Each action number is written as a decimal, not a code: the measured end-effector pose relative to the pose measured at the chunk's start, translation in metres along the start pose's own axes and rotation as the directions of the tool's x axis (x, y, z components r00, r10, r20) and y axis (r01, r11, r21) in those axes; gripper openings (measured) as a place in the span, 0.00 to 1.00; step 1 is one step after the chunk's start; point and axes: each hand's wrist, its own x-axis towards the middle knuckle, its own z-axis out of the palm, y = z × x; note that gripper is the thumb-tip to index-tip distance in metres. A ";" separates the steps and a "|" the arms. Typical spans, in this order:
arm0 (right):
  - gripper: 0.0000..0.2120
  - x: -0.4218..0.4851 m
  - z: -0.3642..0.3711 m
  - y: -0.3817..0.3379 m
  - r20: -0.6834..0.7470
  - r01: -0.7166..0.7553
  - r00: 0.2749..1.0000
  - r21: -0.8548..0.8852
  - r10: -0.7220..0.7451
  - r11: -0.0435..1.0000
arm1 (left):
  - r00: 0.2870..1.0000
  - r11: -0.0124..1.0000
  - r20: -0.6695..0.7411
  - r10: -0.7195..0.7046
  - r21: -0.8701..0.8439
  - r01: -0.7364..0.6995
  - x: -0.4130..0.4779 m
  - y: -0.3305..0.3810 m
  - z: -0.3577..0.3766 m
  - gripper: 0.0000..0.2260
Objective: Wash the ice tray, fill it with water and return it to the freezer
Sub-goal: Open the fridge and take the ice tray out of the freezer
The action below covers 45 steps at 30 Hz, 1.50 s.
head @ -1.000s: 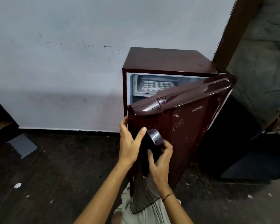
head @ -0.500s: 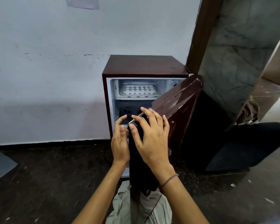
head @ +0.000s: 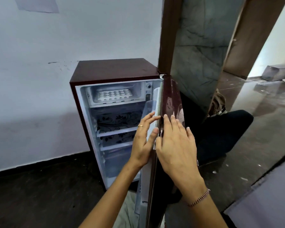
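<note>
The fridge (head: 112, 69) stands on the floor (head: 31, 195) against the wall (head: 39, 79), just left of a doorframe (head: 169, 30), with its door (head: 170, 99) standing open to the right. The ice tray (head: 113, 94) lies in the freezer compartment (head: 136, 92) at the top of the cabinet, above two shelves (head: 117, 132). The left hand (head: 143, 143) rests on the inner side of the door's free edge, the right hand (head: 176, 145) on its outer face, and a cushion (head: 224, 132) lies beyond the door

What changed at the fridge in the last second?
The glossy maroon fridge door swung wider open, rightward, now edge-on to the camera. The left hand released its edge and the right hand left the handle; both now rest straight-fingered against it. The white plastic ice tray stays in the freezer compartment.
</note>
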 end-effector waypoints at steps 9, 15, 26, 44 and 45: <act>0.22 -0.001 -0.018 0.065 -0.112 -0.170 0.981 -0.087 0.160 0.982 | 0.969 0.970 0.164 0.186 0.128 -0.208 0.017 0.006 0.067 0.16; 0.16 0.009 -0.016 0.097 -0.335 -0.268 0.908 0.001 0.253 0.963 | 0.957 0.950 0.191 0.220 0.181 -0.255 0.029 0.006 0.111 0.15; 0.11 0.022 -0.017 0.180 -0.592 -0.151 0.805 -0.129 0.046 0.980 | 0.928 0.868 0.205 0.310 0.338 -0.364 0.044 0.007 0.176 0.18; 0.13 0.040 -0.018 0.241 -0.618 -0.079 0.786 -0.142 -0.026 0.987 | 0.895 0.772 0.318 0.313 0.464 -0.434 0.060 0.006 0.207 0.22; 0.13 0.040 -0.019 0.241 -0.613 -0.079 0.790 -0.142 -0.025 0.987 | 0.891 0.767 0.330 0.312 0.466 -0.441 0.060 0.007 0.206 0.22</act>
